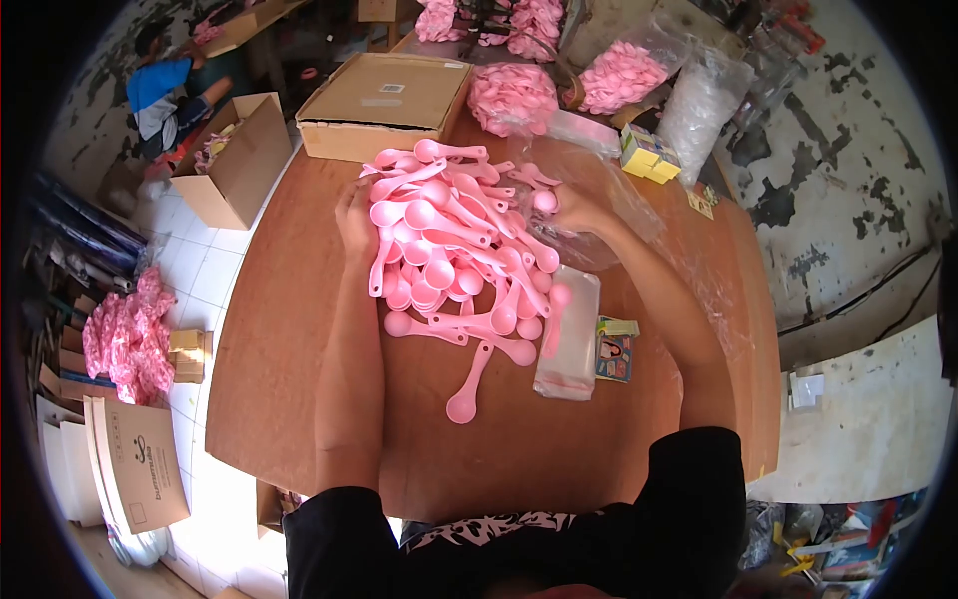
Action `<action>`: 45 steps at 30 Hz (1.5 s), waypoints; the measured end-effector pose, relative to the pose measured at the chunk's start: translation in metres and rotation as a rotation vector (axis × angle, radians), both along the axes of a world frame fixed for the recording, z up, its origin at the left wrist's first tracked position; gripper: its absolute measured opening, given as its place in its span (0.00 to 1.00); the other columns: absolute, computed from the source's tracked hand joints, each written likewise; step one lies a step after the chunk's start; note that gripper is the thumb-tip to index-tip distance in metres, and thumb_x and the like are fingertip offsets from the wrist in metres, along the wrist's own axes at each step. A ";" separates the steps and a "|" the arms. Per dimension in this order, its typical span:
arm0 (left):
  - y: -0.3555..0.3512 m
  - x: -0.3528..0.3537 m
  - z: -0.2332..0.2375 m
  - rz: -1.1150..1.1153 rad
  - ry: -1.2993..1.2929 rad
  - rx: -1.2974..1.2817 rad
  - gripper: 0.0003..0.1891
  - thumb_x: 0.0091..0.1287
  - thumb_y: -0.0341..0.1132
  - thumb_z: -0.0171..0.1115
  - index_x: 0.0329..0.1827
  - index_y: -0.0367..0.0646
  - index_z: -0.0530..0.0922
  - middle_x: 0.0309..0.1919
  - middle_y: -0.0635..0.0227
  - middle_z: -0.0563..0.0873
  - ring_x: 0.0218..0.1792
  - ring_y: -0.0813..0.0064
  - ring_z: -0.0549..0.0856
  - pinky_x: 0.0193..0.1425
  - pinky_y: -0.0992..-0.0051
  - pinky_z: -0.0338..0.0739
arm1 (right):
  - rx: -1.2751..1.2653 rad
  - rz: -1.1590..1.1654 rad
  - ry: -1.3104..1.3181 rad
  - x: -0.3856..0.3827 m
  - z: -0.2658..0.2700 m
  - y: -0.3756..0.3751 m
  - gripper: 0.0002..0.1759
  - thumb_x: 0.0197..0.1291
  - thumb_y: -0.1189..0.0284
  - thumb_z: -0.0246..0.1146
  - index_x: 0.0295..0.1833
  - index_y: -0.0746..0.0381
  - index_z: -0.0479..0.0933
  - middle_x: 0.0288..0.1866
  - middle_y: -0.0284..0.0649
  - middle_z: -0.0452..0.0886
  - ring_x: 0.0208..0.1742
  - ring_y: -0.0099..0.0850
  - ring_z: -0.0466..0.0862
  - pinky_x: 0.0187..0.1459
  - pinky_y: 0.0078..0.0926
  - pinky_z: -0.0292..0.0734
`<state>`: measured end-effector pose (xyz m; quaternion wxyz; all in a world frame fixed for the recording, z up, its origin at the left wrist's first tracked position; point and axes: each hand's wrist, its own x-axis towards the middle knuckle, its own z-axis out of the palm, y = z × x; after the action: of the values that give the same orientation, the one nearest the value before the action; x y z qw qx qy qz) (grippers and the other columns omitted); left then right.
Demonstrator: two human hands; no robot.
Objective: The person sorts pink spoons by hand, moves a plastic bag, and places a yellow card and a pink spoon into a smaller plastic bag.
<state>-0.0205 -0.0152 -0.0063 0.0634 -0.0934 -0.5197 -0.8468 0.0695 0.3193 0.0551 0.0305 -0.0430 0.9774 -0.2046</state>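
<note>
Heap of pink plastic scoop spoons (449, 240) on brown wooden table (289, 329), toward 12 o'clock. Left hand (355, 222) at heap's 9 o'clock, fingers curled against spoons, grip can't tell. Right hand (579, 208) at 3 o'clock, fingers pinched on single pink spoon (544, 201).

I have my 2 bare forearms stretched forward, elbows wide, the wrists angling in toward each other. My left hand (356, 222) stands on its edge, back turned outward, fingers curled inward; how tightly, I cannot tell. My right hand (577, 208) has its fingertips pinched together, pointing left. The 2 hands are apart.
</note>
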 end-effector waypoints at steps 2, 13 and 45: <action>-0.001 -0.005 -0.005 0.006 0.017 0.008 0.15 0.71 0.35 0.51 0.45 0.32 0.82 0.42 0.62 0.84 0.43 0.73 0.80 0.50 0.75 0.73 | 0.094 -0.256 0.057 -0.007 0.003 0.007 0.15 0.44 0.67 0.70 0.38 0.62 0.82 0.34 0.48 0.84 0.37 0.43 0.84 0.41 0.39 0.76; -0.002 -0.009 -0.009 0.052 0.067 -0.076 0.15 0.70 0.34 0.51 0.45 0.32 0.82 0.43 0.61 0.83 0.45 0.71 0.80 0.52 0.74 0.72 | 0.444 -0.188 0.188 -0.038 0.010 -0.016 0.14 0.47 0.66 0.66 0.37 0.65 0.84 0.36 0.53 0.84 0.41 0.48 0.85 0.44 0.43 0.79; -0.001 0.000 0.000 0.021 -0.026 -0.025 0.17 0.71 0.36 0.51 0.47 0.31 0.82 0.44 0.61 0.84 0.47 0.73 0.79 0.54 0.74 0.71 | 0.490 -0.237 0.261 -0.020 -0.014 0.035 0.16 0.51 0.62 0.69 0.33 0.65 0.84 0.34 0.55 0.84 0.39 0.48 0.85 0.45 0.41 0.77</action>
<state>-0.0209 -0.0158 -0.0068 0.0641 -0.0776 -0.5321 -0.8406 0.0495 0.3541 0.0407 -0.1100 0.0539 0.9916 0.0423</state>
